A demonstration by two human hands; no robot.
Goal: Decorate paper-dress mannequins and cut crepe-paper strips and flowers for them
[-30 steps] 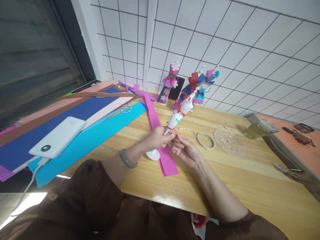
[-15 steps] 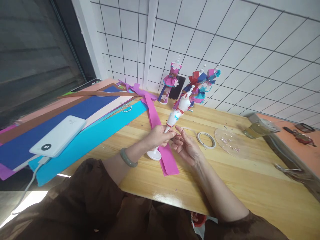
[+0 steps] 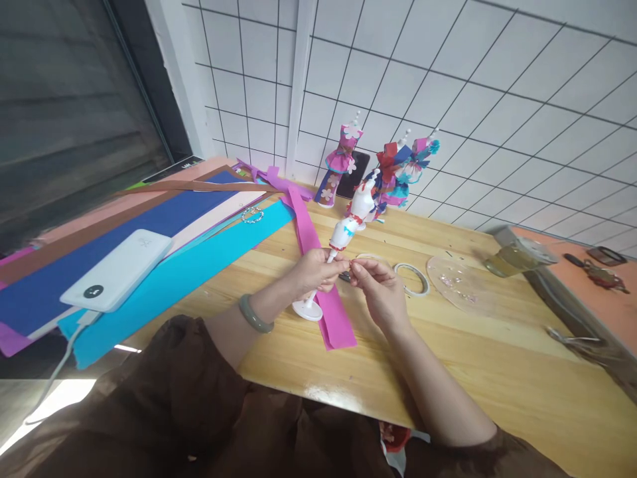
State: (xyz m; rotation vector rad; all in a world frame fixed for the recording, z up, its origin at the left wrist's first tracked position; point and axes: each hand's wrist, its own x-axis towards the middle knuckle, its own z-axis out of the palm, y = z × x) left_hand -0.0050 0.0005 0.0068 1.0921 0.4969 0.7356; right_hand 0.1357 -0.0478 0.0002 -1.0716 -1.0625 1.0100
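Note:
A small white mannequin (image 3: 362, 201) with red and blue bits stuck on it leans to the right on its white stand (image 3: 307, 309). My left hand (image 3: 314, 271) is closed round the stand's pole, just below the body. Close to the left fingertips, my right hand (image 3: 383, 292) has thumb and finger pinched together. Something tiny and reddish shows at that pinch, too small to name. Beneath both hands, a magenta crepe paper strip (image 3: 338, 325) lies on the wooden table. A dark object (image 3: 344, 275) partly shows between the hands.
Crepe paper sheets (image 3: 189, 282) and a white power bank (image 3: 117, 271) lie on the left. Dressed mannequins (image 3: 343, 156) and a phone (image 3: 354, 174) stand by the tiled wall. To the right are a tape roll (image 3: 412, 279), a clear plate (image 3: 460, 302) and a jar (image 3: 515, 257).
My right hand has turned, and its fingers have gone from loosely spread to a pinch near the left fingertips. The mannequin has tipped slightly left, still in my left hand.

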